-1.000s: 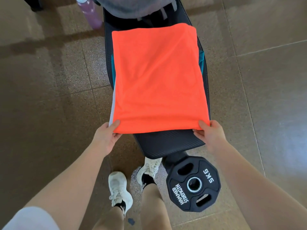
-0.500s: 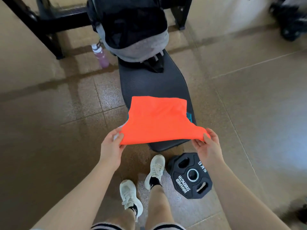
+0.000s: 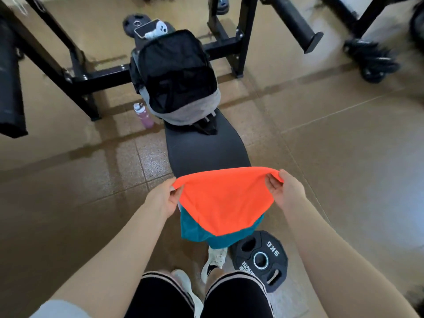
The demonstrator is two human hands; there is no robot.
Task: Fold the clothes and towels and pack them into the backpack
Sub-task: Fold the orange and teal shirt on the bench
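An orange cloth (image 3: 223, 203) hangs in the air over the near end of the black bench (image 3: 204, 150). My left hand (image 3: 164, 199) pinches its left corner and my right hand (image 3: 285, 193) pinches its right corner. A teal cloth (image 3: 199, 232) hangs beneath the orange one, lifted with it. The black and grey backpack (image 3: 177, 76) lies open on the far end of the bench, its dark inside facing me.
A pink water bottle (image 3: 143, 115) stands on the floor left of the bench. A 5 kg weight plate (image 3: 260, 259) lies by my feet. A phone and a white controller (image 3: 152, 29) sit behind the backpack. Black rack frames (image 3: 75, 65) stand at the back.
Both hands lifted the orange cloth off the bench and pulled it toward me; it now hangs with the teal cloth below. The view tilted up to show the backpack and rack.
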